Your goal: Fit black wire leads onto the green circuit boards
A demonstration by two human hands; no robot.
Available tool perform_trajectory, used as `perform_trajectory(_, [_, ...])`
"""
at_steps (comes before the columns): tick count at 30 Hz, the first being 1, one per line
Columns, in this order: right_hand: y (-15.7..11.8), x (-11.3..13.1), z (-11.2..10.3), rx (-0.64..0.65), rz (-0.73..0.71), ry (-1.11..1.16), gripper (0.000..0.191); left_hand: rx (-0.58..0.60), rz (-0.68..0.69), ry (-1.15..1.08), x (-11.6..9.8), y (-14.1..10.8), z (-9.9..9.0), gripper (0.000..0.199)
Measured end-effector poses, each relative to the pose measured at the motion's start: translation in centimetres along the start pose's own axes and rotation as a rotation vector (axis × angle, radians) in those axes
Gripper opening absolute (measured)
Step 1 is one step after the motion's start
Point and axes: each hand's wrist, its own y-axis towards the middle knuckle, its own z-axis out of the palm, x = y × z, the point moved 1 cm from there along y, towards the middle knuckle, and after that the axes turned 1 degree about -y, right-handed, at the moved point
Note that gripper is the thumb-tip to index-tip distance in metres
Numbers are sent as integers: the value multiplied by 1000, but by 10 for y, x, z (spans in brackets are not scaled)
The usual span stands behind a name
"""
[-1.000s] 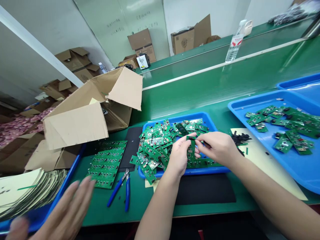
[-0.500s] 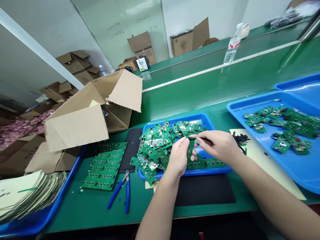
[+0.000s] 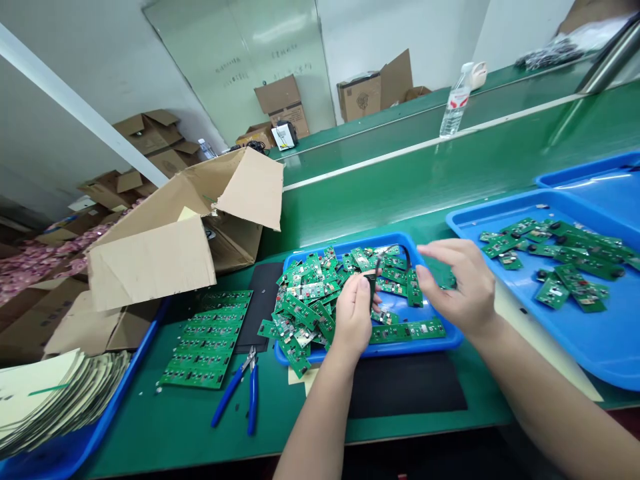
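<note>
left hand (image 3: 354,313): bare | right hand (image 3: 464,287): bare | forearms (image 3: 323,407): 2, uncovered, tapering to narrower wrists (image 3: 346,355)

Matt brown cardboard is seen in the open box (image 3: 155,257), smooth glossy blue plastic in the tray (image 3: 530,333), bare metal on the pliers' jaws.

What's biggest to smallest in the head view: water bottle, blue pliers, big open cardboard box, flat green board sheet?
Big open cardboard box
Flat green board sheet
Blue pliers and water bottle: too alike to rank; the bottle's farther away
</note>
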Motion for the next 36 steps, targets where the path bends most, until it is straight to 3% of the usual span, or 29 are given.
perform_trajectory(2, [0, 6, -1, 21, -27, 121, 19, -24, 112, 37, -3, 0, -2, 40])
perform_trajectory(4, [-2, 13, 3, 134, 30, 254, 9, 2, 188, 82, -4, 0, -3, 36])
perform_trajectory(8, [-7, 19, 11, 306, 418, 452, 12, 75, 224, 117, -4, -3, -3, 33])
perform_trajectory(11, [-10, 16, 14, 317, 728, 596, 17, 108, 229, 98, -4, -3, -2, 32])
perform_trajectory(14, [-10, 13, 14, 292, 879, 712, 21, 139, 224, 42, -3, -3, 0, 32])
perform_trajectory(17, [-10, 11, 14, 267, 874, 682, 20, 154, 195, -24, 0, -1, 2, 33])
perform_trajectory(20, [-9, 11, 13, 272, 773, 600, 14, 165, 126, -64, 2, 0, 2, 35])
perform_trajectory(26, [-8, 10, 10, 389, 648, 647, 18, 135, -32, -217, 3, 3, 0, 36])
perform_trajectory(33, [-6, 14, 12, 347, 569, 586, 20, 110, -82, -268, 5, 3, 2, 38])
perform_trajectory(36, [-7, 16, 13, 317, 543, 562, 17, 122, -45, -232, 5, 3, 2, 36])
